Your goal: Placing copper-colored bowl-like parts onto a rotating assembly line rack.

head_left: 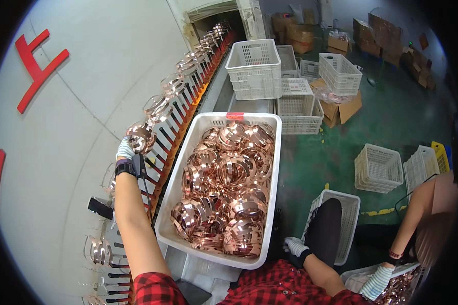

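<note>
My left hand, in a striped white glove, is closed on a cluster of shiny copper-coloured metal rings at the row of upright dark rods. Its fingers are partly hidden by the rings. My right hand, also gloved, rests low beside a dark-trousered leg, holding nothing that I can see. Its fingers look loosely bent and apart. Between my arms stands a white plastic tub, heaped with similar copper-coloured rings.
The rod line carries more rings toward a wall opening. White crates are stacked beyond the tub. At the lower right, a co-worker's gloved hand reaches into another ring-filled crate. More crates and cardboard boxes stand on the green floor.
</note>
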The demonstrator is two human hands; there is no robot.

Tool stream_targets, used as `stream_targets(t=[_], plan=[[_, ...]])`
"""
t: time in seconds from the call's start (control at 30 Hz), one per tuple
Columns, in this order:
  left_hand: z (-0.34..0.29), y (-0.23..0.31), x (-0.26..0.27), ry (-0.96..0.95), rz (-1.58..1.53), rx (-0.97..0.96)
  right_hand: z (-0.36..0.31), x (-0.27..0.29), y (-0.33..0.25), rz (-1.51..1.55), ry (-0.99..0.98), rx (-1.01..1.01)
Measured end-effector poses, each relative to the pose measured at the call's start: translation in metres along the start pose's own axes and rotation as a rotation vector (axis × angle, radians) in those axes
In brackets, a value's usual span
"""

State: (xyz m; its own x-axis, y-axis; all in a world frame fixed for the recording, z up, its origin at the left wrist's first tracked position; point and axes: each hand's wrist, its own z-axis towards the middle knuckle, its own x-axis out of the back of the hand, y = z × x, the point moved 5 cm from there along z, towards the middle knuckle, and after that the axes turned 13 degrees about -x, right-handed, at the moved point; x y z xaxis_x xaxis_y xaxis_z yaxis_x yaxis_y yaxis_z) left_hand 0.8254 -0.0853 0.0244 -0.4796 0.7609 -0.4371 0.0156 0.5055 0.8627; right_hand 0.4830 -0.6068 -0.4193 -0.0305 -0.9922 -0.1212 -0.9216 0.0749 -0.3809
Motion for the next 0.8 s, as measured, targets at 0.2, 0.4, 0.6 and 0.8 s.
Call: stream_targets(t=[0.2, 0.4, 0.6, 0.8], plan=[[0.001, 0.019, 0.057, 0.039, 0.377, -0.393, -0.022, -0.016, -0.013, -0.028, -0.051, 0.014], [-0.110, 0.074, -0.078, 0.004, 0.810, -1.213, -0.011, -0.010, -0.006, -0.023, -0.094, 0.060], [-0.212, -0.037, -0.202, -0.783, 0.286, -0.336, -0.018, -0.006, -0.010, -0.003, -0.081, 0.071], [-0.171, -0.190, -0.139, -0.763, 0.815, -0.108, -0.023, -0.011, -0.016, 0.051, -0.126, 0.077]])
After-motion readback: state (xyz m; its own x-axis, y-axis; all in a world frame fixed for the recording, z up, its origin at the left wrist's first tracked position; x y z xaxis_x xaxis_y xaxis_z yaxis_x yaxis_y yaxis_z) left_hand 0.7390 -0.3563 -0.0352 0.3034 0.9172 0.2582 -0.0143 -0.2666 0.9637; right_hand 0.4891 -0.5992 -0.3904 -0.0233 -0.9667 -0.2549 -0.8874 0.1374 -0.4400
